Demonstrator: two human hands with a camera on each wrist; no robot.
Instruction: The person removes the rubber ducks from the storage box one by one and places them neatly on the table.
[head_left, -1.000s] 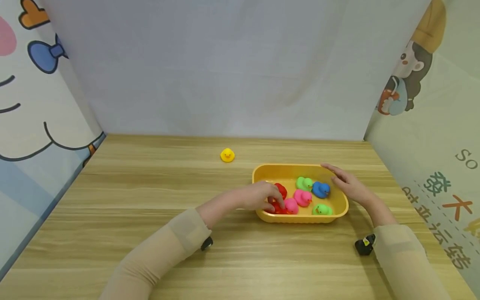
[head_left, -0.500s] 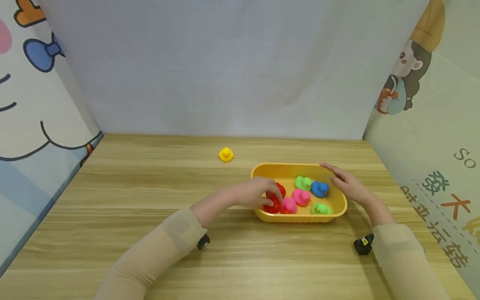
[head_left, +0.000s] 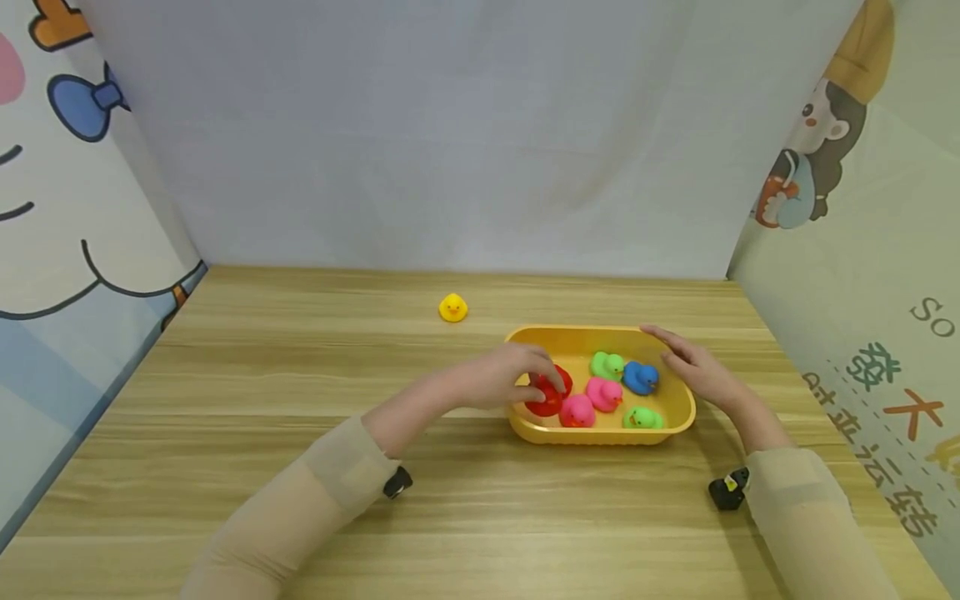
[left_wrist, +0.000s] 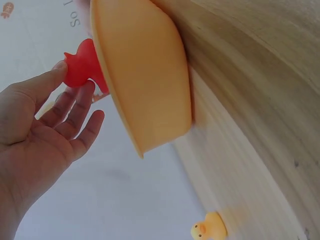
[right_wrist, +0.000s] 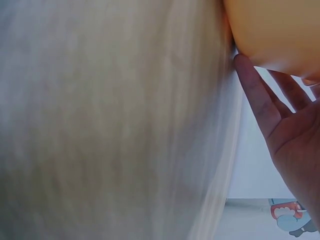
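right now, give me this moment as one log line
left hand: pinches red duck | right hand: touches yellow tub | yellow duck: on table

The person's left hand (head_left: 498, 377) pinches a glossy red toy duck (head_left: 542, 405) at the left end of an oblong yellow-orange plastic basin (head_left: 600, 436); a second red toy duck (head_left: 564, 382) shows partly, just behind it. The right hand (head_left: 703, 372) touches the basin's right end. Inside lie two pink toy ducks (head_left: 577, 412), two bright green toy ducks (head_left: 642, 418) and a blue toy duck (head_left: 640, 378). A small yellow toy duck (head_left: 453, 309) stands on the wood-grained counter (head_left: 300, 375), beyond the basin and to its left. Beige fabric sleeves (head_left: 292, 504) cover both forearms, and a plain pale cloth (head_left: 450, 142) hangs behind the counter.
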